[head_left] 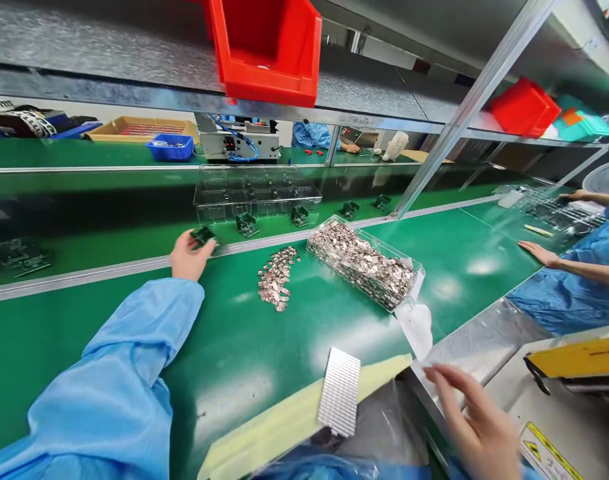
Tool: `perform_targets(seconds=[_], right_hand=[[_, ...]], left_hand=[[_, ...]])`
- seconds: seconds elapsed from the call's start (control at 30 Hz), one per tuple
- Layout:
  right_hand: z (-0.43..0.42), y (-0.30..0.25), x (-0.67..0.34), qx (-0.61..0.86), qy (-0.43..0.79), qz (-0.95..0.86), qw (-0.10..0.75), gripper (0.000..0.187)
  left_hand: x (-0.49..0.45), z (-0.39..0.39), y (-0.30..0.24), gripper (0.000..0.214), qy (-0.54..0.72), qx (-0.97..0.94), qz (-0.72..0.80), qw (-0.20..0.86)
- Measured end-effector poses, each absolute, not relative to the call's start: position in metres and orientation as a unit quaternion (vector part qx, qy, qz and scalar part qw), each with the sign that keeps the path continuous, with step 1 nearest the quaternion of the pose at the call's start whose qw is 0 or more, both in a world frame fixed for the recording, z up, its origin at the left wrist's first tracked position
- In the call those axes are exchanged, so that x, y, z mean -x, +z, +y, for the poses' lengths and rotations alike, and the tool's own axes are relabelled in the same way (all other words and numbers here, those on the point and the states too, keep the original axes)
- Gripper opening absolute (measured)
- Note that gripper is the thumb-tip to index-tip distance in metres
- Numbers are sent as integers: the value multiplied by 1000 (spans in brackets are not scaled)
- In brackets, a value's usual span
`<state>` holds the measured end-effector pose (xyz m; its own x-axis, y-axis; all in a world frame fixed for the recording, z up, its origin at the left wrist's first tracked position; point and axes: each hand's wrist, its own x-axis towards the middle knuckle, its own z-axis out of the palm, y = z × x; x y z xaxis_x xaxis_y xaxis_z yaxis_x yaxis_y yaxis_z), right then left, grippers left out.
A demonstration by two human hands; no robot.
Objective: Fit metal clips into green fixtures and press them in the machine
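Note:
My left hand [188, 259] is pinched around a small green circuit board assembly [203, 235] by the metal strip at the belt's edge. Similar board assemblies [246, 225] stand in a row on the belt to its right. Between my hands a loose pile of small metal pieces [274, 277] lies on the green table, beside a clear box [367, 263] heaped with the same pieces. My right hand [477, 417] hangs in the air over the table's front right edge, slightly blurred, fingers apart and nothing in them. Nearer me is a ribbed metal plate [340, 392] on a yellow strip [264, 427].
A clear tray [257, 190] sits on the belt. Overhead, a shelf carries a red bin [272, 53], and a metal post [434, 167] rises at the right. A co-worker's hand [539, 253] rests on the table further right. A yellow-topped machine [579, 357] stands at lower right.

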<state>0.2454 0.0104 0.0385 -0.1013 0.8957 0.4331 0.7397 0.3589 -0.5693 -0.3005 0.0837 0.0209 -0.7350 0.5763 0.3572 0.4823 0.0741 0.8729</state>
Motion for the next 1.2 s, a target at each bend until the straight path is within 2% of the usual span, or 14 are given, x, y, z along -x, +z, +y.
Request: perform_targets(seconds=[0.07, 0.17, 0.27, 0.4, 0.63, 0.8, 0.93, 1.03, 1.13, 1.2], right_hand=[[52, 46, -187, 443, 153, -827, 312, 23], [118, 51, -99, 367, 142, -897, 202, 24], [173, 42, -31, 344, 100, -918, 171, 26], [209, 19, 16, 315, 57, -937, 142, 35], [214, -2, 7, 310, 9, -939, 146, 29], [227, -5, -5, 321, -1, -933, 160, 29], [234, -4, -4, 318, 11, -938, 140, 26], [235, -3, -2, 338, 20, -933, 123, 26], [239, -1, -1, 378, 30, -919, 109, 20], [243, 2, 0, 402, 43, -909, 102, 14]], left_hand=[[332, 90, 7, 64, 585, -307, 751, -3], [363, 103, -5, 73, 556, -302, 774, -32], [384, 114, -10, 72, 496, -341, 798, -29], [397, 118, -12, 63, 477, -367, 799, -5], [406, 109, -10, 56, 466, -411, 783, 21], [418, 89, -4, 63, 470, -433, 769, 14], [451, 37, 6, 57, 472, -319, 808, -150], [486, -11, 11, 65, 458, -186, 836, -237], [513, -38, 11, 73, 474, -138, 847, -198], [523, -41, 10, 68, 480, -137, 853, -153]])
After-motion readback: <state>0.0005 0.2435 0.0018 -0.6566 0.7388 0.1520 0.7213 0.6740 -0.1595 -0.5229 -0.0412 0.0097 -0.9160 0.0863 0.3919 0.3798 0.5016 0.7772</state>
